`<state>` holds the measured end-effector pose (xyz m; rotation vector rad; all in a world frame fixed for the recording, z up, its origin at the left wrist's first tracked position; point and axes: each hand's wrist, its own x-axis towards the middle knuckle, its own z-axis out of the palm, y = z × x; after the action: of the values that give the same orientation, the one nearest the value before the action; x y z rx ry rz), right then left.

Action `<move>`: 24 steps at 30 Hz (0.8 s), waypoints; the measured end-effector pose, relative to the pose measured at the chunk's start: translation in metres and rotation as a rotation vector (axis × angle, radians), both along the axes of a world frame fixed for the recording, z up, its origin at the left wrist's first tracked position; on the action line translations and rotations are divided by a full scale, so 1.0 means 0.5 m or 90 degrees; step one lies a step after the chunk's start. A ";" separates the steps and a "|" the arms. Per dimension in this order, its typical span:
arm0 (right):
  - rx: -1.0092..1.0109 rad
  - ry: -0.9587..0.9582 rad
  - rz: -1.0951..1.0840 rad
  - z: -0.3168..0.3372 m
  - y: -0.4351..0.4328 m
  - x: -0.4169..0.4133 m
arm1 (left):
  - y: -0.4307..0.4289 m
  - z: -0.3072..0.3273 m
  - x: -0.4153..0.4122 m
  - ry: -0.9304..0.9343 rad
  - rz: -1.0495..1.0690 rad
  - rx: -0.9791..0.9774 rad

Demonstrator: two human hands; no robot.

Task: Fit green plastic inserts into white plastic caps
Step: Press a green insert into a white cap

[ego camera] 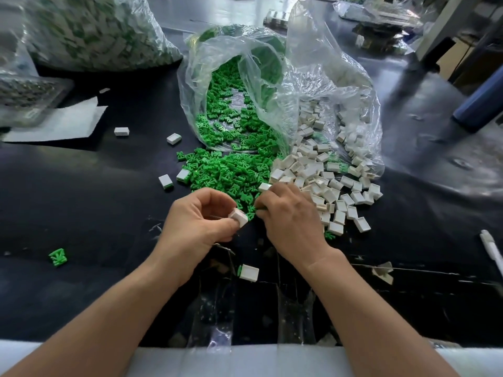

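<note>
White cap (238, 217), small and blocky, sits pinched in left hand (198, 221); right hand (292, 216) seemingly pinches a green insert (259, 212).

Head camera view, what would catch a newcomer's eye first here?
The bright heap of green inserts spilling from a clear bag mid-table, with a pile of white caps beside it on the right. In front, the left hand pinches one white cap while the right hand curls at the heap's near edge.

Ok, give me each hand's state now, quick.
Left hand: pinching a white cap.
Right hand: curled over the green inserts; whether it grips one cannot be told.
</note>
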<state>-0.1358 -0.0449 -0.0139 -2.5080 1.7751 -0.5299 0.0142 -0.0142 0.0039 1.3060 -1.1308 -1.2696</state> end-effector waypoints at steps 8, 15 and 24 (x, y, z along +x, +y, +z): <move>-0.017 0.028 -0.028 -0.010 -0.006 0.002 | 0.006 0.009 -0.004 0.026 -0.036 -0.009; -0.064 -0.276 -0.035 0.013 0.003 -0.017 | 0.005 0.009 -0.003 0.008 -0.032 -0.024; 0.237 -0.670 0.040 0.035 0.034 -0.035 | 0.008 0.011 -0.010 0.060 -0.061 0.012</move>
<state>-0.1532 -0.0281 0.0038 -1.5193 1.1980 -1.1039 0.0091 -0.0103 0.0095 1.2057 -1.1283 -1.4009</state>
